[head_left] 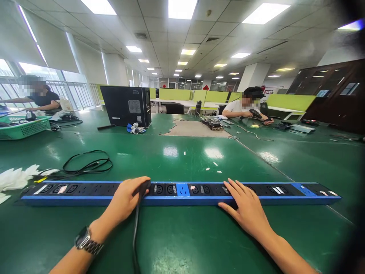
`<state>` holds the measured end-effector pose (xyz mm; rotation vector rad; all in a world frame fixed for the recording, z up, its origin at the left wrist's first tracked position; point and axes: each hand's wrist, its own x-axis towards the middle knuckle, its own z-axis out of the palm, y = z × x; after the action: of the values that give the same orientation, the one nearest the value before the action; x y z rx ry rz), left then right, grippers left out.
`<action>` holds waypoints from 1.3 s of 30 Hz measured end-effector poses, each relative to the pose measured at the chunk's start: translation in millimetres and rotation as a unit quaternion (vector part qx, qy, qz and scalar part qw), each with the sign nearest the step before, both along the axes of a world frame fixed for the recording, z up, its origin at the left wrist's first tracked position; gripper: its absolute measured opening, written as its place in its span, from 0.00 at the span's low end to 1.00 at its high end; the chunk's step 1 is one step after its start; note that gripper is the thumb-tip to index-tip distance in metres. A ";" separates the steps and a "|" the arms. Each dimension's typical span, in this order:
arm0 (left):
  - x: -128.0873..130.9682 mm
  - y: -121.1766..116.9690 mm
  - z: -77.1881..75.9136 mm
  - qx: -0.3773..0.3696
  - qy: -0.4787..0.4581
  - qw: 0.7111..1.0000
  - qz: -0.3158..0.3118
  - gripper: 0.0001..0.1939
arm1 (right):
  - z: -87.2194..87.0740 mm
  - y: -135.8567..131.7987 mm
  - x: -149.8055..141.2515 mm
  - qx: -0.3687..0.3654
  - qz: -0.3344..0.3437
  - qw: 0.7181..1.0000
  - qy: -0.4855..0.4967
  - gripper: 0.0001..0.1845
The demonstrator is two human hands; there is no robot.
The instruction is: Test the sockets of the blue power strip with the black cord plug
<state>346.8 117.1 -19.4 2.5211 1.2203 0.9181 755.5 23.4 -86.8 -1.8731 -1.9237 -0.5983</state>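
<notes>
A long blue and black power strip [182, 200] lies crosswise on the green table, its row of sockets facing up. My left hand [128, 198], with a metal-banded watch on the wrist, is closed around a black plug [145, 187] over the sockets left of centre. From that plug a black power cord [136, 236] runs down toward me. Whether the plug is seated in a socket cannot be made out. Right of centre, my right hand [245, 203] grips the strip across its width, fingers over the top and thumb at the near edge.
A coiled black cable [88, 161] and white gloves [17, 177] lie at left. Farther back are a black computer case [125, 105], blue-and-white gloves [136, 128], a green basket [25, 129] and electronic parts [212, 123]. Two other people sit at the table's far sides.
</notes>
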 end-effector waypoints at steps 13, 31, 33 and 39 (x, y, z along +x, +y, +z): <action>26.7 -6.6 0.6 0.048 -0.084 0.995 0.023 0.18 | 4.5 -2.5 -4.3 -0.009 -0.008 1.000 0.007 0.36; 117.6 -16.4 -1.4 -0.007 0.061 0.997 -0.041 0.19 | 71.3 33.7 -136.0 -0.095 0.250 0.947 0.175 0.46; 109.8 -15.8 -2.3 -0.007 0.088 0.996 -0.031 0.22 | 67.7 42.6 -149.5 -0.105 0.243 0.947 0.182 0.43; 79.3 -15.6 -17.8 0.073 0.171 0.982 0.012 0.36 | 43.1 41.9 -156.5 -0.022 0.178 0.964 0.195 0.21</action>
<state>426.1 101.5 -37.1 2.8769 1.3195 0.6145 599.0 65.3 -43.7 -1.4741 -1.9411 -0.0665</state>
